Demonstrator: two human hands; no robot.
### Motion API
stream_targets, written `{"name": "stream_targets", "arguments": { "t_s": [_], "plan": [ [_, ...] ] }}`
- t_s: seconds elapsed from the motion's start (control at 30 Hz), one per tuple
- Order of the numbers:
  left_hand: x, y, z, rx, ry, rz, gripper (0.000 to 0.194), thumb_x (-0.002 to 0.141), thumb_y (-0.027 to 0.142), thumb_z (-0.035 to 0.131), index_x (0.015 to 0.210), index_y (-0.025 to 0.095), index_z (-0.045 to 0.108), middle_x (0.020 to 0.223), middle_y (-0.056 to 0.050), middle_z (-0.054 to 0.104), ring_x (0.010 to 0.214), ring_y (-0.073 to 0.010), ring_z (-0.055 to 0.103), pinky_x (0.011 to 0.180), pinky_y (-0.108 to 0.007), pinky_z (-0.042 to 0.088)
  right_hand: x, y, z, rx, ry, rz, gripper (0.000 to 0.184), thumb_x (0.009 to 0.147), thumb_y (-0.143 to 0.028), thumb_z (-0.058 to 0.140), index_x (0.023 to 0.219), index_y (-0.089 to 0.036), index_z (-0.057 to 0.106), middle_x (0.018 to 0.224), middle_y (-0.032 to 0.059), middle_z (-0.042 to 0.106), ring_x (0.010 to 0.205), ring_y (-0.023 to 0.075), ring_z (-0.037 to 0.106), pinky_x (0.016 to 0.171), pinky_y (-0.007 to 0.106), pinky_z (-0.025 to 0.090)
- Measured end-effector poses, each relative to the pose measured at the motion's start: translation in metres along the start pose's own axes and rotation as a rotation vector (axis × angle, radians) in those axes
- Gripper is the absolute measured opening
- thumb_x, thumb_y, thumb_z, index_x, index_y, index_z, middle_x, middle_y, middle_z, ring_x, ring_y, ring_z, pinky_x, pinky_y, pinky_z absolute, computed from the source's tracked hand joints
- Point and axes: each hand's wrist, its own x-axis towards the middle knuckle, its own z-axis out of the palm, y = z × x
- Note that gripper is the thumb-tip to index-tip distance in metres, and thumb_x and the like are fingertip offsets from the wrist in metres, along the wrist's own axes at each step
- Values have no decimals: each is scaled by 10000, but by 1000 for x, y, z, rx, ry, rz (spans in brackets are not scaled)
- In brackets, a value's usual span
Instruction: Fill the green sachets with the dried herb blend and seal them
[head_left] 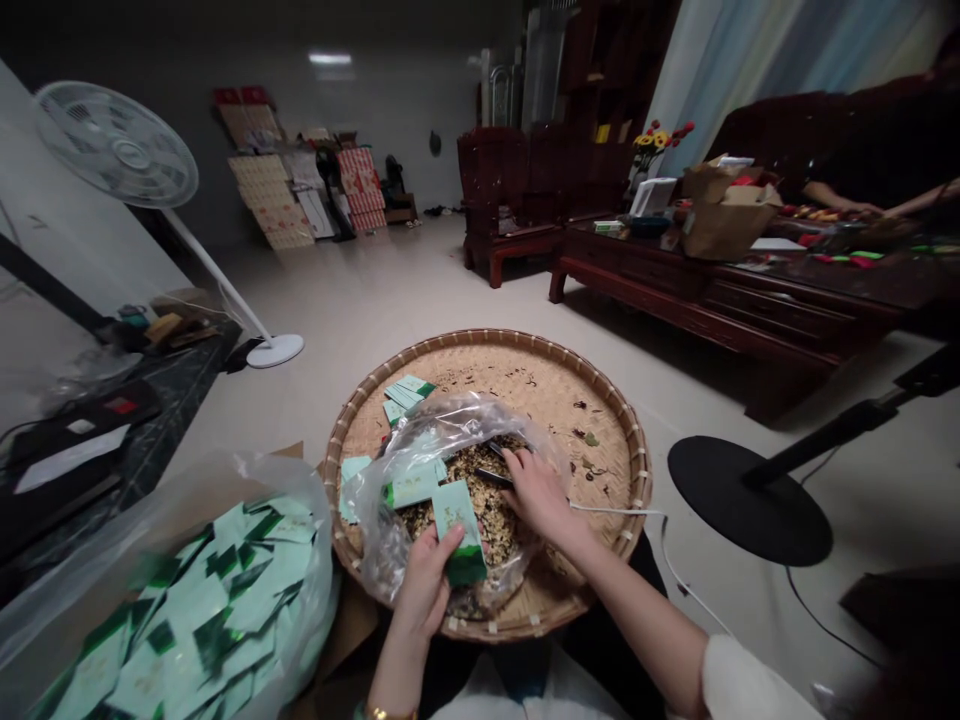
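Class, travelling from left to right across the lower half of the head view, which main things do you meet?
Heap of pale green packets → left hand → right hand → round black stand base.

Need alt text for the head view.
A person's left hand holds a green packet over an open plastic bag of loose speckled mix, while the right hand grips a dark tool. The bag sits in a round woven tray; at left, another plastic bag is heaped with similar packets.

The bag (469, 418) looks glossy plastic, the tray (611, 410) woven bamboo.
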Motion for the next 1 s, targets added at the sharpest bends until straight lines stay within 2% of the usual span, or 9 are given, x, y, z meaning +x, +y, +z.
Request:
{"name": "stream_targets", "arguments": {
  "t_s": [0.07, 0.17, 0.23, 0.33, 0.43, 0.5, 0.67, 0.87, 1.0],
  "plan": [
    [-1, 0, 0, 9, 3, 0, 472, 524, 369, 827, 883, 112, 658, 832, -107, 733, 636, -201, 682, 562, -272, 529, 5, -1, 3, -110, -55, 16, 604, 738, -137, 627, 1311, -120, 438, 1111, 183, 574, 996, 301, 524, 816, 399, 433],
    [-3, -1, 1, 47, 14, 20, 448, 492, 319, 848, 839, 111, 655, 793, -87, 732, 601, -166, 664, 558, -236, 512, 12, 1, 3, -88, -101, 39, 557, 711, -155, 646, 1244, -115, 491, 1077, 177, 586, 996, 302, 532, 798, 388, 439],
    [-2, -1, -1, 63, 15, 43, 438, 484, 294, 852, 831, 111, 659, 751, -70, 729, 615, -156, 658, 601, -236, 515, 13, 6, -2, 54, -103, 51, 505, 707, -181, 644, 1195, -113, 529, 1064, 160, 603, 983, 285, 552, 803, 375, 447],
    [0, -1, -5, 104, 37, 84, 456, 473, 286, 851, 848, 104, 666, 743, -71, 727, 629, -161, 650, 622, -253, 515, 9, 17, -18, 412, -100, 59, 481, 742, -244, 621, 1205, -135, 545, 1104, 126, 629, 990, 256, 583, 847, 371, 455],
    [2, -2, -8, 183, 52, 115, 473, 471, 283, 845, 871, 102, 671, 761, -77, 726, 636, -169, 645, 623, -265, 510, -2, 20, -41, 733, -230, 67, 493, 773, -312, 608, 1229, -134, 552, 1168, 110, 628, 1022, 248, 595, 874, 371, 466],
    [3, -3, -7, 240, 32, 128, 449, 493, 288, 832, 872, 108, 670, 751, -64, 722, 641, -167, 640, 632, -266, 505, -9, 16, -53, 834, -322, 40, 482, 792, -327, 590, 1238, -148, 555, 1180, 92, 630, 1020, 241, 604, 860, 360, 483],
    [-2, -1, 2, 351, -39, 157, 402, 543, 280, 797, 888, 123, 665, 755, -39, 714, 670, -170, 631, 636, -254, 489, -12, 1, -66, 787, -438, -146, 470, 812, -347, 585, 1243, -159, 565, 1211, 94, 619, 1049, 248, 593, 901, 358, 465],
    [-7, 2, 5, 416, -97, 167, 413, 532, 260, 797, 905, 132, 671, 825, -45, 720, 735, -183, 629, 679, -255, 483, -9, -7, -65, 700, -436, -239, 333, 868, -313, 511, 1146, -174, 628, 1070, 75, 684, 933, 232, 623, 818, 337, 472],
    [-4, -4, 0, 359, -85, 120, 373, 655, 431, 716, 867, 127, 671, 721, -32, 690, 630, -147, 594, 604, -240, 463, -11, -7, -60, 671, -395, -235, 312, 877, -295, 487, 1110, -152, 637, 1018, 85, 690, 897, 231, 620, 776, 325, 470]
  ]
}}
